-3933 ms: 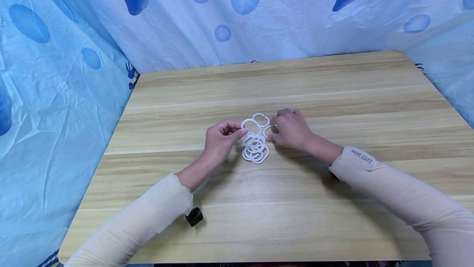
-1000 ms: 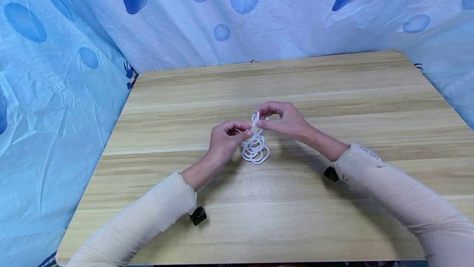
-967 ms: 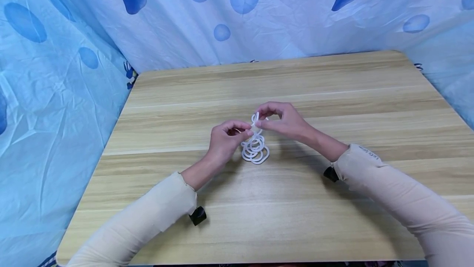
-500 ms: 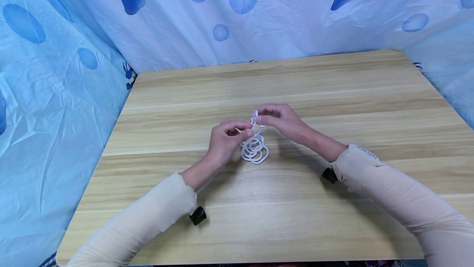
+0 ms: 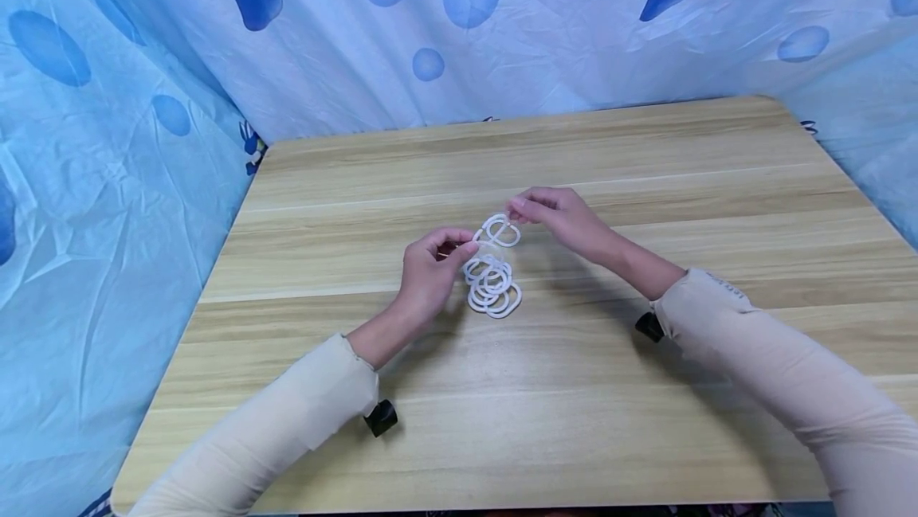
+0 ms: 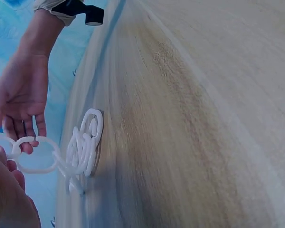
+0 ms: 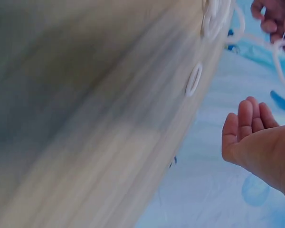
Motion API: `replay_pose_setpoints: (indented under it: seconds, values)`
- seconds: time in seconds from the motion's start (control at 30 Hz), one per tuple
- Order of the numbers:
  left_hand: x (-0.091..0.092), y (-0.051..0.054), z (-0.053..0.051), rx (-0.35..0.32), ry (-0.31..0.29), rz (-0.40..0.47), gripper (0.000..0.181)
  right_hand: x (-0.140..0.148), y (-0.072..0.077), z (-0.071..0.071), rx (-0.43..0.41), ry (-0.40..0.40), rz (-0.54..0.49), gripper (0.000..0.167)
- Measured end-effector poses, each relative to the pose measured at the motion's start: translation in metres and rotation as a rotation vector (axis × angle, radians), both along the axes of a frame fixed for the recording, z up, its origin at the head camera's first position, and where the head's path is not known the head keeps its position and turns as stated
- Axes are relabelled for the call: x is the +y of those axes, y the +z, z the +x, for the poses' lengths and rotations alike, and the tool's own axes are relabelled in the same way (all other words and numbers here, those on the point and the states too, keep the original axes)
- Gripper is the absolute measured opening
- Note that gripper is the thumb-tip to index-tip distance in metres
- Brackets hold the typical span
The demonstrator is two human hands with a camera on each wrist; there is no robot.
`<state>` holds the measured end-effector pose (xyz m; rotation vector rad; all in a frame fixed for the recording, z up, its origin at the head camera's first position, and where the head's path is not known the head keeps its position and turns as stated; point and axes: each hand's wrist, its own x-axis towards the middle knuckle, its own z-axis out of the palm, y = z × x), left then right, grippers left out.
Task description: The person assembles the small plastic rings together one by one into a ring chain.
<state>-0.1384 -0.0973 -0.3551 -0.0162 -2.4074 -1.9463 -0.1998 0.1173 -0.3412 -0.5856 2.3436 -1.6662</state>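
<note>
My left hand (image 5: 426,270) pinches a white plastic C-shaped ring (image 6: 37,172) between thumb and fingers. A gap shows in its upper side, and it is linked to other such rings. My right hand (image 5: 566,218) hovers just beyond the upper rings (image 5: 507,236), fingers loosely bent and apart from the thumb. No ring is clearly between them, though one passes close by. Below the left hand, a heap of linked rings (image 5: 495,294) lies on the table. The right wrist view shows one ring (image 7: 194,80) lying apart from the heap.
The wooden table (image 5: 610,405) extends around both hands. Blue patterned curtains (image 5: 574,31) hang behind it and along its left side. Each forearm wears a pale sleeve, with a small black camera (image 5: 380,417) under the left wrist.
My right hand moved up and right, away from the raised rings it held near the left hand. Those rings tipped flatter and spread. The left hand shifted slightly left, keeping its pinch.
</note>
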Motion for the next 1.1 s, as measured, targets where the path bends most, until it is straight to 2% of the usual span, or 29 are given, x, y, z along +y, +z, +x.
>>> replay_pose_setpoints:
  seconds: [0.13,0.43,0.67,0.83,0.97,1.1]
  values:
    - [-0.001,0.0,0.0,-0.027,0.015,0.004,0.01,0.008,-0.002,-0.011,0.053,-0.026,0.129,0.035]
    - [-0.005,0.0,0.001,-0.05,0.027,0.033,0.013,0.011,-0.012,-0.028,0.178,0.037,0.282,0.039]
    - [-0.008,-0.001,0.0,-0.058,0.036,0.051,0.015,0.007,-0.018,-0.039,0.307,0.151,0.392,0.046]
    - [-0.009,-0.001,-0.001,-0.062,0.033,0.048,0.02,0.002,-0.019,-0.043,0.381,0.228,0.543,0.057]
    - [-0.008,-0.001,-0.002,-0.058,0.039,0.061,0.018,-0.005,-0.02,-0.046,0.41,0.307,0.654,0.067]
    - [-0.008,-0.002,-0.002,-0.058,0.045,0.076,0.015,-0.01,-0.02,-0.047,0.44,0.377,0.722,0.064]
